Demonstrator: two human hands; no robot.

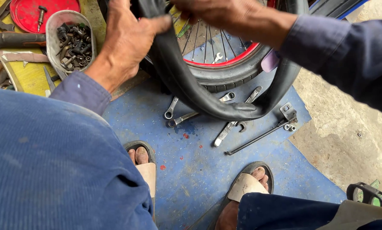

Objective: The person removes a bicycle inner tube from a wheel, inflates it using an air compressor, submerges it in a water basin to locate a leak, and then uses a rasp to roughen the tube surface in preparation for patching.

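A black rubber inner tube (pixel 186 81) hangs in a loop in front of a wheel with a red rim (pixel 229 61), black tyre (pixel 231 76) and thin spokes. My left hand (pixel 125 38) grips the tube's left side near the top of the view. My right hand (pixel 223 12) holds the tube's upper part above the spokes. The loop's bottom sags down to the blue mat (pixel 191 170), over several wrenches.
Wrenches (pixel 225 132) and a thin black rod (pixel 259 136) with a bracket lie on the mat. A plastic tub of bolts and nuts (pixel 71 40), a red lid (pixel 29 12) and hand tools sit at upper left. My sandalled feet (pixel 246 187) rest at the bottom.
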